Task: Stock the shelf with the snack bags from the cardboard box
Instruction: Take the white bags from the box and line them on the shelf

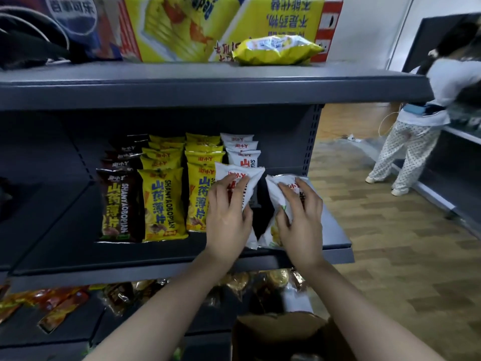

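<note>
Head view, mid-frame: both hands are working the middle shelf [335, 237] at once. The left hand [227, 217] is gripping a white snack bag [250, 178], fingers curled over its front, at the front of the white row [240, 149]. The right hand [299, 217] is gripping a second white bag [278, 190] just to the right of it, fingers wrapped over its face, nr the shelf's right end.

Progress, as I'm reading it: well underway, not done. Left of the hands, rows are already sitting filled front to back: a brown row [115, 201], two yellow rows [161, 201], and the white row building behind the left-hand bag. The right-hand bag is looking like the start of a fresh row, w/ bare shelf behind it. Bottom centre-right of frame, the cardboard box [281, 332] is standing open; can't tell how many bags are left inside, its contents are too dark.

Orientation: both held bags are lying w/ long axis running front-to-back on the shelf, top seams pointing away toward the back panel, bottoms toward the shelf lip. They're leaning apart slightly, a dark V-gap opening btwn them, bottoms nearly meeting at the front.

Far right of frame, another person [421, 121] is standing at a different shelf.
</note>
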`<action>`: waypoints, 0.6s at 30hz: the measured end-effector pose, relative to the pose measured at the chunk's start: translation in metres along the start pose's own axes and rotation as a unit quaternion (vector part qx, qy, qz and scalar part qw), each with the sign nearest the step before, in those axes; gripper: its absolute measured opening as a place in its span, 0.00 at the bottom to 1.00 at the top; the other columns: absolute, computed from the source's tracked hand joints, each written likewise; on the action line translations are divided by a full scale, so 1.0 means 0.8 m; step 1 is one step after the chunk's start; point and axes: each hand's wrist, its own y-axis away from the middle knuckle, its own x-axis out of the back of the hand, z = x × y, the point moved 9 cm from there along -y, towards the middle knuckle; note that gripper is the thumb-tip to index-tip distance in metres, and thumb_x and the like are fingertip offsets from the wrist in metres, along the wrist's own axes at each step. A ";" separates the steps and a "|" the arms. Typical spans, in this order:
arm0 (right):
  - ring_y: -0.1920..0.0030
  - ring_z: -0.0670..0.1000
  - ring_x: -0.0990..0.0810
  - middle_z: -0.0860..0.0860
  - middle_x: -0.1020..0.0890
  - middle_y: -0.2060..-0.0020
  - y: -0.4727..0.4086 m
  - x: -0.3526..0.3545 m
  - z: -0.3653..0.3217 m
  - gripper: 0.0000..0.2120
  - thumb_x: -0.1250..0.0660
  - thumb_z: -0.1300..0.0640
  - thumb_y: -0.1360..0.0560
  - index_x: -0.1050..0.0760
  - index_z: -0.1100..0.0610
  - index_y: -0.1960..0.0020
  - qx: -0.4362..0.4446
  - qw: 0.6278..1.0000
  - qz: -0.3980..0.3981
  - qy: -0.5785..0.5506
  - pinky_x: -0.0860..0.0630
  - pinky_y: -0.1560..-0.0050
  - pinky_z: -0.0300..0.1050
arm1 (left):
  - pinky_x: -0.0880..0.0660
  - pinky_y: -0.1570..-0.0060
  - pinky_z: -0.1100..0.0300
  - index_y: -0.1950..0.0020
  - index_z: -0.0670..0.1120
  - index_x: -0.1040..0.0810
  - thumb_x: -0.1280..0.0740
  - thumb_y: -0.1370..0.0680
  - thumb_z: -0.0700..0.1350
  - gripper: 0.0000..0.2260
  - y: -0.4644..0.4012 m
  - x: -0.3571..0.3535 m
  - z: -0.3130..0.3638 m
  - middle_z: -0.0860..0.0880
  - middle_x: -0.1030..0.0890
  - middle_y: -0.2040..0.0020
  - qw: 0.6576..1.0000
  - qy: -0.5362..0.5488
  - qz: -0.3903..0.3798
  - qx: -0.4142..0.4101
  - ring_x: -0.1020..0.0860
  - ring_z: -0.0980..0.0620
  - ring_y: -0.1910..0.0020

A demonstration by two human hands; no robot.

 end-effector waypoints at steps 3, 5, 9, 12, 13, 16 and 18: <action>0.35 0.57 0.35 0.55 0.32 0.32 -0.020 -0.009 0.008 0.24 0.33 0.66 0.28 0.28 0.52 0.34 -0.003 1.000 0.008 0.010 0.31 0.47 0.44 | 0.31 0.40 0.54 0.34 0.42 0.27 0.32 0.30 0.34 0.23 -0.016 -0.014 -0.003 0.40 0.28 0.38 1.000 -0.003 -0.007 0.005 0.30 0.41 0.39; 0.35 0.59 0.34 0.55 0.32 0.32 -0.031 -0.015 0.012 0.24 0.33 0.66 0.28 0.28 0.52 0.34 -0.008 1.000 0.010 0.013 0.28 0.46 0.48 | 0.29 0.41 0.53 0.34 0.43 0.27 0.33 0.30 0.34 0.23 -0.024 -0.024 -0.004 0.41 0.28 0.38 1.000 -0.004 -0.010 0.010 0.31 0.42 0.39; 0.35 0.60 0.34 0.55 0.32 0.32 -0.049 -0.024 0.024 0.24 0.33 0.65 0.28 0.28 0.52 0.34 -0.014 1.000 0.008 0.014 0.26 0.46 0.51 | 0.26 0.43 0.50 0.35 0.43 0.27 0.33 0.31 0.34 0.24 -0.039 -0.047 -0.003 0.41 0.27 0.39 1.000 -0.015 -0.026 0.008 0.32 0.43 0.39; 0.35 0.60 0.34 0.54 0.32 0.33 -0.059 -0.032 0.037 0.24 0.33 0.65 0.28 0.29 0.51 0.34 -0.016 1.000 0.000 0.015 0.25 0.47 0.52 | 0.24 0.49 0.52 0.36 0.44 0.26 0.32 0.33 0.33 0.25 -0.047 -0.068 -0.003 0.41 0.26 0.39 0.998 -0.029 -0.039 0.029 0.30 0.43 0.40; 0.36 0.59 0.34 0.54 0.32 0.33 -0.062 -0.034 0.042 0.24 0.33 0.65 0.28 0.29 0.51 0.34 -0.017 1.000 -0.004 0.014 0.24 0.47 0.53 | 0.23 0.51 0.53 0.36 0.44 0.26 0.32 0.33 0.33 0.25 -0.051 -0.075 -0.004 0.41 0.26 0.40 0.998 -0.031 -0.043 0.038 0.30 0.42 0.40; 0.36 0.59 0.34 0.54 0.32 0.33 -0.068 -0.041 0.054 0.23 0.34 0.64 0.28 0.29 0.51 0.34 -0.018 1.000 -0.013 0.005 0.24 0.48 0.54 | 0.22 0.52 0.51 0.37 0.44 0.25 0.34 0.32 0.33 0.23 -0.063 -0.093 -0.007 0.41 0.25 0.41 0.995 -0.036 -0.047 0.077 0.27 0.41 0.41; 0.36 0.58 0.35 0.54 0.32 0.33 -0.073 -0.045 0.060 0.23 0.34 0.64 0.27 0.28 0.51 0.34 -0.020 1.000 -0.018 -0.005 0.24 0.47 0.53 | 0.23 0.53 0.50 0.38 0.44 0.25 0.38 0.32 0.35 0.22 -0.069 -0.104 -0.010 0.41 0.25 0.41 0.992 -0.046 -0.057 0.102 0.27 0.40 0.43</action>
